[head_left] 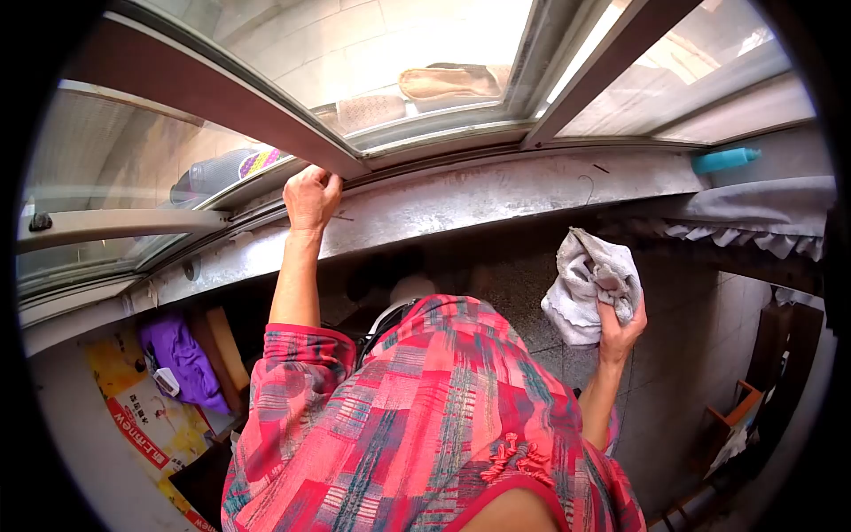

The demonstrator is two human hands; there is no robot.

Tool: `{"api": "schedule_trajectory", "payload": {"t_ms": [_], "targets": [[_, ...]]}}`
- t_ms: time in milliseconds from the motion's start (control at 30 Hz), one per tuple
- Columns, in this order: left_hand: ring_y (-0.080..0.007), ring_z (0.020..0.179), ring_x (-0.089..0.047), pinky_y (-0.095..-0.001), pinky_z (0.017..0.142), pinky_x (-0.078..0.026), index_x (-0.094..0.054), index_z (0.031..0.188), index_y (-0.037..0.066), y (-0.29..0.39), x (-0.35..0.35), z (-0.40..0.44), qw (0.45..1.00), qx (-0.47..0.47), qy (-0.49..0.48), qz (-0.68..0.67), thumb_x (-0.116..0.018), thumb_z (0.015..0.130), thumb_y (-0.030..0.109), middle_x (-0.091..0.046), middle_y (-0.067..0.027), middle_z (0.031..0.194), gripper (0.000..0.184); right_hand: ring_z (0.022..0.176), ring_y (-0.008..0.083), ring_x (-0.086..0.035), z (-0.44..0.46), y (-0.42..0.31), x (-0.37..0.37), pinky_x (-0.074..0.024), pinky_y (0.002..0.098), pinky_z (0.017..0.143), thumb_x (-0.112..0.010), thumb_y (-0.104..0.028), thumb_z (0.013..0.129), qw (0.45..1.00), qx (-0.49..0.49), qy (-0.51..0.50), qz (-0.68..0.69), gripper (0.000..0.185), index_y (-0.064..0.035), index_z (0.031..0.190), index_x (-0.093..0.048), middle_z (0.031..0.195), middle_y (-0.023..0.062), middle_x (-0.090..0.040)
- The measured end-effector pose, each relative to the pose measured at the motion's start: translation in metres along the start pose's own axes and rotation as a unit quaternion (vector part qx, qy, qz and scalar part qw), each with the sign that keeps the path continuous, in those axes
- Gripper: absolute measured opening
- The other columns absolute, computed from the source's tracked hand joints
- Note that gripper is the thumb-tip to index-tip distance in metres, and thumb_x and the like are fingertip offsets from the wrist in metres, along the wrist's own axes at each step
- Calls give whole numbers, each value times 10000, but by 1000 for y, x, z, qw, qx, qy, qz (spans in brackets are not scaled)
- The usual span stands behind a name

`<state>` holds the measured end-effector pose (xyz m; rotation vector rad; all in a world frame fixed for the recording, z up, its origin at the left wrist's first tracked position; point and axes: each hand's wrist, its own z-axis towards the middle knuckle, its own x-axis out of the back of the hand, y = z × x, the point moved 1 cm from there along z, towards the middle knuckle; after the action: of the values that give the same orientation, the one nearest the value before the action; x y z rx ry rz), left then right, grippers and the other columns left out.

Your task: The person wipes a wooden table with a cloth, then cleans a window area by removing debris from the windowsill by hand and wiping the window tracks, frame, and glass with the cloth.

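Note:
My left hand (310,202) is closed, its fingers curled against the lower end of the sliding window's frame (239,102), just above the sill. The fingertips are partly hidden. A crumpled light-grey cloth (581,288) hangs from my right hand (623,332), held out to the right, apart from the sill. The cloth has darker, dirty-looking patches. Between the hands runs the pale, stained window sill (461,204), with the window track along its far side.
A turquoise tube-like object (727,160) lies at the sill's right end, above a ruffled white cloth (753,213). Below left are a purple cloth (182,359) and a printed yellow-and-red box (133,417). Shoes (448,84) stand outside behind the glass.

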<state>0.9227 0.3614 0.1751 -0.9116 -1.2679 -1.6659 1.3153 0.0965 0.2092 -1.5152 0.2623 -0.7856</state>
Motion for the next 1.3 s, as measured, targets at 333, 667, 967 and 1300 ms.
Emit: {"api": "schedule_trajectory", "payload": {"t_ms": [333, 667, 967, 1300], "targets": [[-309, 728, -624, -360, 638, -501, -676, 839, 83, -35, 15, 15, 957, -266, -109, -49, -599, 740, 89, -636, -118, 782, 126, 882, 124, -578, 30, 2, 10, -452, 261, 811, -666, -3, 725, 999, 10, -44, 9, 350, 22, 1067, -594, 951, 61, -649], [-311, 722, -621, -415, 611, -472, -625, 1042, 116, -39, 25, 21, 935, -307, -175, 13, -543, 799, 70, -629, -139, 762, 261, 957, 146, -587, 10, -23, -39, -448, 264, 871, -631, 60, 762, 997, 24, -74, 23, 385, 49, 1143, -572, 1056, 80, -630], [-268, 769, -655, -333, 670, -521, -680, 1030, 116, -89, 26, 2, 964, -202, -8, -172, -636, 825, 143, -677, -114, 854, 212, 975, 146, -583, -2, -51, -85, -445, 268, 889, -647, 58, 766, 992, 44, -122, -11, 421, 52, 1177, -552, 1073, 79, -620], [-259, 685, -673, -352, 640, -531, -743, 874, 162, -67, 35, -10, 993, 37, 17, -113, -720, 745, 339, -681, -105, 748, 220, 981, 152, -585, -3, -62, -107, -447, 271, 895, -657, 61, 755, 991, 50, -124, 3, 442, 58, 1183, -548, 1079, 85, -619]]}}
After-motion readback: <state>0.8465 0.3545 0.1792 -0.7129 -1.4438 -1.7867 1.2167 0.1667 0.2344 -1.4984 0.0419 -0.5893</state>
